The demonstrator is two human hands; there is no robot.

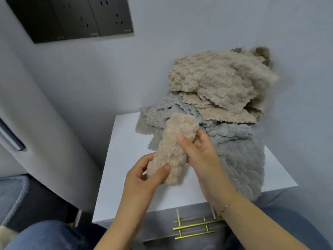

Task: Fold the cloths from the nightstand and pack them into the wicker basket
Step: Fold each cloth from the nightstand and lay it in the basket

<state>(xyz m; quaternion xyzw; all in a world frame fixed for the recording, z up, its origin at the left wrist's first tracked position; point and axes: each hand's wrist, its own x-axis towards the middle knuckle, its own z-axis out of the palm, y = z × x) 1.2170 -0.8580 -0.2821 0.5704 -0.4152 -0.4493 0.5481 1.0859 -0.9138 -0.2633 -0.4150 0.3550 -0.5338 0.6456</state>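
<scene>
A fluffy beige cloth (pixel 173 148), folded into a narrow bundle, is held above the white nightstand top (pixel 122 159). My left hand (pixel 144 179) pinches its lower end between thumb and fingers. My right hand (pixel 200 156) grips its upper right side, thumb on the front. Behind them a pile of cloths covers the back right of the nightstand: a grey-blue cloth (pixel 239 156) draped down the front, several beige cloths (pixel 216 82) heaped on top against the wall. No wicker basket is in view.
The nightstand has brass drawer handles (pixel 193 227) at its front. Dark wall sockets (pixel 72 17) sit at the upper left on the grey wall. My jeans-clad knee (pixel 54 235) is at the bottom left, beside a dark floor gap and a padded headboard edge.
</scene>
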